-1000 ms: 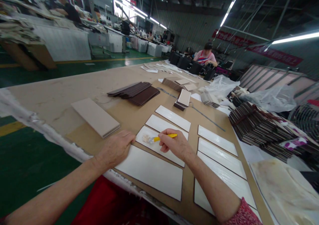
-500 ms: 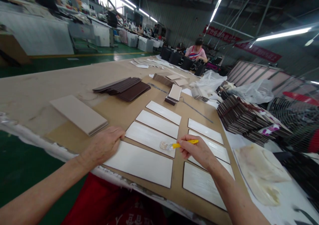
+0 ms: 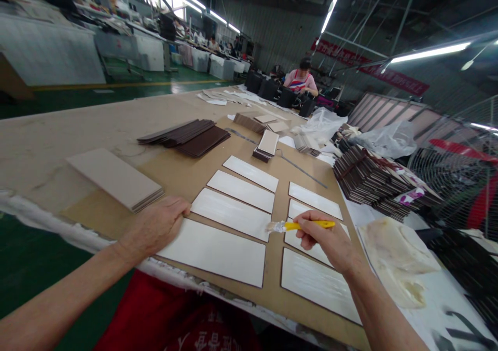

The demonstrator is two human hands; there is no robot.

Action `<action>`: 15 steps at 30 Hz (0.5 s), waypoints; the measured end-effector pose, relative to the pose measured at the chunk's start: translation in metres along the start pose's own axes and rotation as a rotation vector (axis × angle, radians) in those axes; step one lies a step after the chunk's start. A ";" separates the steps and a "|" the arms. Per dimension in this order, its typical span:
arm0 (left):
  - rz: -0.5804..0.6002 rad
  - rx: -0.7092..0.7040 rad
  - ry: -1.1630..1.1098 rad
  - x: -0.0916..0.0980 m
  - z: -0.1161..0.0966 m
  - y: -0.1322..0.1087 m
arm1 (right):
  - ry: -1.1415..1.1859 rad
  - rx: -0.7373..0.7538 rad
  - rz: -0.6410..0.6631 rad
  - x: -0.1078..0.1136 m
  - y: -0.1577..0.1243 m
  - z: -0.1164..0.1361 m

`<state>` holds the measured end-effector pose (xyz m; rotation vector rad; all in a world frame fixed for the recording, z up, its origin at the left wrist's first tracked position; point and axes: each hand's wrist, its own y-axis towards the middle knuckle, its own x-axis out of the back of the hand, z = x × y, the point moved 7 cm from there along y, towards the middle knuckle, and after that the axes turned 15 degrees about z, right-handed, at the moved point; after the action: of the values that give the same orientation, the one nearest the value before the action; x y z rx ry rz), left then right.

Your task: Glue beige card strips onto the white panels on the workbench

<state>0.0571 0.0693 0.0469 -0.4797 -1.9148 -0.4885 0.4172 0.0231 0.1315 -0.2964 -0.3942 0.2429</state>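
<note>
**A:** Where are the hands right now?

**B:** The left hand lies flat with its fingers pressed on the near-left corner of the nearest white panel, pinning it to the brown board. The right hand is closed around the yellow handle of a small brush, its bristles pointing left and hanging over the right end of the second white panel — just beyond the left hand's panel.

**A:** What could go wrong from here?

**B:** The bristles look loaded and pale, so I'd judge a drip onto the bare board between the two columns of panels is the likeliest slip, if the brush is tilted or carried slowly. A wet strip there could stick a panel's edge down.

**A:** And the panels themselves?

**B:** They lie close together, so a wide stroke could run over onto a neighbour. The right forearm crosses above the panels nearest the right hand, which look streaked and glossy — a lowered wrist might smear them.

**A:** Anything to the sides?

**B:** A stack of beige boards sits just beyond the left hand, and a dark pile farther off. Both are well apart from the brush, so I see little risk to them.
</note>
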 end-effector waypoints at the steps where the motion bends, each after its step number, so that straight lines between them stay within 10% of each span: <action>1: 0.006 -0.002 -0.002 0.000 0.000 0.000 | 0.016 0.030 -0.010 -0.002 0.002 0.002; 8: 0.000 0.001 0.004 0.000 -0.001 0.000 | -0.051 0.023 0.043 -0.032 0.030 0.005; 15: -0.006 0.002 -0.007 0.002 -0.005 0.001 | -0.242 -0.074 0.020 -0.013 0.026 0.023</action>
<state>0.0601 0.0676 0.0506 -0.4753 -1.9236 -0.4898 0.3916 0.0495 0.1390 -0.3451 -0.6408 0.2856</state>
